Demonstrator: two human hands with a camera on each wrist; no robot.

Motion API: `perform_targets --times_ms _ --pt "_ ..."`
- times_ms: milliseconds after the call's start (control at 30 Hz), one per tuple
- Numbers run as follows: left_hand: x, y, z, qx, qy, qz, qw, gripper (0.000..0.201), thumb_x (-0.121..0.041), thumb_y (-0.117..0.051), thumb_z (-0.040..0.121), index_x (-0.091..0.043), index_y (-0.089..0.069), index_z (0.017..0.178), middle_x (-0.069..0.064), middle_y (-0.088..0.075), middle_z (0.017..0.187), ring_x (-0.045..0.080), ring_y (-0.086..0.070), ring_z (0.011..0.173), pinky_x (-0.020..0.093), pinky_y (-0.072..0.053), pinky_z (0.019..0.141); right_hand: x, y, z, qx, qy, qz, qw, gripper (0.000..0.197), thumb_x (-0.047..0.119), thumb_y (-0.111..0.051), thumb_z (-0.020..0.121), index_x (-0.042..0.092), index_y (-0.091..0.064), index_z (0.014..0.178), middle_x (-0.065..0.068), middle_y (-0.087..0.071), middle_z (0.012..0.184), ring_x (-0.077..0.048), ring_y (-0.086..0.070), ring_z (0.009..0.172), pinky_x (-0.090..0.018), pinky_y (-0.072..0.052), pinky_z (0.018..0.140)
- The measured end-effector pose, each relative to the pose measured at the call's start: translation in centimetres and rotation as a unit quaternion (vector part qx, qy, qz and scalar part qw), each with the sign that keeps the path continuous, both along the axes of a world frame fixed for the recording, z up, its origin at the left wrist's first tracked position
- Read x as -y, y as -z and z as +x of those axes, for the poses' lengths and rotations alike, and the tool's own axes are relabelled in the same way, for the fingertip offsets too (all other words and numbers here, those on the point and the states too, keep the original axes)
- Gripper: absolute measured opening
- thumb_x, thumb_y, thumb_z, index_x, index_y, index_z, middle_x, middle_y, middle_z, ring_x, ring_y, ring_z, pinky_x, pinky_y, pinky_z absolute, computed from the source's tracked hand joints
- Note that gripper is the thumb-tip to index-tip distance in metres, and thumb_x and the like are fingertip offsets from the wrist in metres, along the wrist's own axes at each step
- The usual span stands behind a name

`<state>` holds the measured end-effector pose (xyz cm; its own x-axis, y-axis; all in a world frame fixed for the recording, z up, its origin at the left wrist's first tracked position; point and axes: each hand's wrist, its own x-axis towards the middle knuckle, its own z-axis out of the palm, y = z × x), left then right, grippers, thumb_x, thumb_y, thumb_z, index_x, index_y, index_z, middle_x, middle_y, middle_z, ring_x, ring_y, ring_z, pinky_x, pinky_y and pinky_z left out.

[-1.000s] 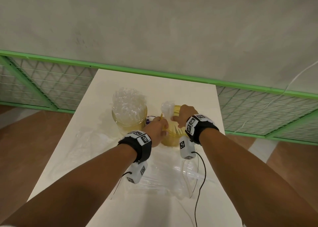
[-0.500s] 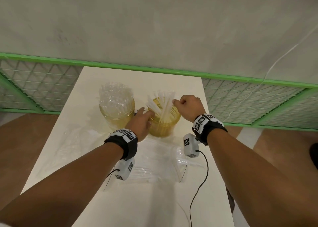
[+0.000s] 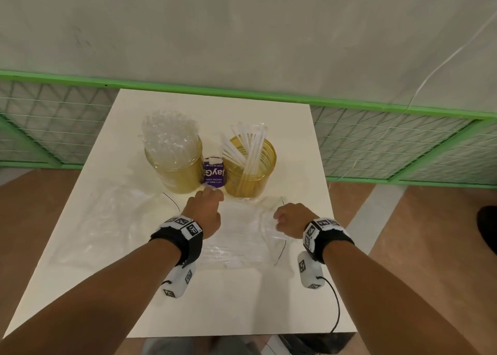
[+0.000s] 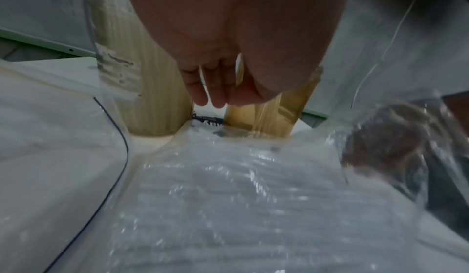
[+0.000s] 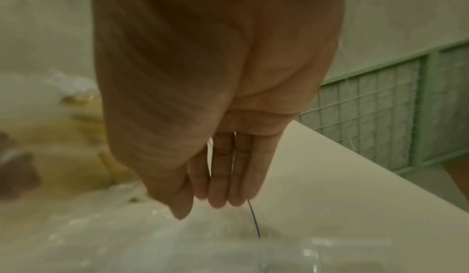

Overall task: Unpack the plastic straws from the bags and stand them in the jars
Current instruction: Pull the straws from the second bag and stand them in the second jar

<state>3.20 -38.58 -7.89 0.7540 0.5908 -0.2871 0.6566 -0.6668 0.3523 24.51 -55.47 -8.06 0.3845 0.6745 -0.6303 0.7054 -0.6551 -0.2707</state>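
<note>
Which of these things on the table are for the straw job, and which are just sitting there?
For the job:
- left jar, packed with straws
- right jar, with loose straws standing in it
- straw bag between the hands
- left hand and right hand, both open over the bag

Just lying about:
- purple pack between the jars
- empty bag on the left

jars: 2 (image 3: 174, 166) (image 3: 250, 172) | clear bags: 2 (image 3: 102, 220) (image 3: 236, 236) | purple packet: 1 (image 3: 213, 173) | hands: 2 (image 3: 205, 211) (image 3: 291, 219)

Head view downward, wrist views close, all sharing jars (image 3: 209, 161).
</note>
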Motion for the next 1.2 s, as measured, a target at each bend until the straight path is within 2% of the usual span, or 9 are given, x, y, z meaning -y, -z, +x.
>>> perform_targets --times_ms 200,300,500,633,700,800,933,1100,1200 --pt "1.9 2.2 -0.2 -0.149 0.046 -0.014 0.988 0.071 -0.016 -0.054 0.087 -0.027 -0.026 0.151 0.000 -0.018 0.160 0.023 -0.014 0.148 0.046 -0.016 0.119 0.6 2.5 -1.4 0.081 -0.077 -0.063 0.992 0.066 0.018 -0.066 0.091 0.014 -0.033 0.148 -0.010 -0.053 0.137 -0.030 -0.058 0.122 -0.039 -0.050 0.098" --pt "2.1 2.8 -0.1 -0.157 0.040 -0.044 0.986 0.075 -0.014 -0.055 0.086 -0.026 -0.023 0.152 0.000 -0.013 0.161 0.023 -0.011 0.149 0.046 -0.018 0.118 1.1 3.4 -1.6 0.107 -0.069 -0.061 0.990 0.073 0.005 -0.061 0.090 0.009 -0.023 0.153 -0.015 -0.055 0.133 -0.034 -0.060 0.119 -0.042 -0.053 0.095" --pt "2.1 2.8 0.5 -0.144 0.042 -0.056 0.987 0.076 -0.012 -0.056 0.088 -0.024 -0.020 0.153 0.001 -0.012 0.162 0.024 -0.014 0.149 0.043 -0.029 0.115 0.4 3.0 -0.8 0.097 -0.064 0.020 0.993 0.064 0.005 -0.064 0.089 0.005 -0.032 0.145 -0.017 -0.047 0.132 -0.038 -0.062 0.112 -0.046 -0.054 0.091" --pt "2.0 2.5 0.8 -0.142 0.039 -0.057 0.988 0.076 -0.012 -0.057 0.087 -0.024 -0.021 0.153 0.001 -0.011 0.162 0.023 -0.012 0.149 0.044 -0.029 0.115 -0.9 2.6 -1.3 0.078 -0.140 0.047 0.986 0.054 0.003 -0.056 0.094 0.003 -0.040 0.146 -0.016 -0.040 0.149 -0.038 -0.061 0.116 -0.044 -0.052 0.094" --pt "2.1 2.5 0.9 -0.143 0.045 -0.050 0.987 0.076 -0.014 -0.058 0.087 -0.025 -0.021 0.153 0.001 -0.011 0.162 0.023 -0.012 0.149 0.045 -0.029 0.114 -1.5 2.9 -2.1 0.063 -0.163 0.061 0.983 0.044 -0.002 -0.049 0.096 0.003 -0.046 0.139 -0.016 -0.047 0.141 -0.035 -0.062 0.115 -0.042 -0.053 0.094" --pt "2.3 2.6 0.9 -0.136 0.058 -0.038 0.988 0.075 -0.020 -0.060 0.088 -0.027 -0.022 0.153 0.001 -0.012 0.161 0.024 -0.015 0.148 0.045 -0.032 0.112 -2.2 3.0 -2.9 0.061 -0.106 0.111 0.986 0.044 -0.005 -0.043 0.097 0.006 -0.047 0.140 -0.015 -0.049 0.145 -0.032 -0.057 0.126 -0.041 -0.048 0.105" --pt "2.5 2.9 0.6 -0.132 0.075 -0.029 0.988 0.074 -0.024 -0.062 0.089 -0.026 -0.024 0.152 0.002 -0.013 0.160 0.024 -0.018 0.146 0.046 -0.034 0.110 -1.9 3.7 -2.8 0.081 -0.067 0.041 0.994 0.055 0.003 -0.036 0.099 0.018 -0.033 0.153 -0.012 -0.052 0.145 -0.035 -0.058 0.124 -0.043 -0.047 0.106" --pt "2.3 3.1 0.2 -0.125 0.088 -0.023 0.988 0.072 -0.024 -0.062 0.091 -0.023 -0.024 0.152 0.001 -0.013 0.161 0.025 -0.020 0.146 0.045 -0.034 0.110 -1.5 4.4 -3.4 0.116 -0.030 -0.063 0.991 0.053 0.023 -0.048 0.100 0.020 -0.036 0.151 -0.011 -0.047 0.137 -0.032 -0.049 0.127 -0.042 -0.043 0.098" --pt "2.3 3.2 0.1 -0.120 0.088 -0.019 0.989 0.070 -0.024 -0.062 0.092 -0.023 -0.025 0.152 0.000 -0.013 0.161 0.024 -0.021 0.145 0.045 -0.037 0.109 -1.8 4.0 -3.2 0.111 -0.017 -0.047 0.993 0.050 0.024 -0.049 0.098 0.014 -0.043 0.146 -0.011 -0.057 0.130 -0.031 -0.060 0.118 -0.038 -0.046 0.086"
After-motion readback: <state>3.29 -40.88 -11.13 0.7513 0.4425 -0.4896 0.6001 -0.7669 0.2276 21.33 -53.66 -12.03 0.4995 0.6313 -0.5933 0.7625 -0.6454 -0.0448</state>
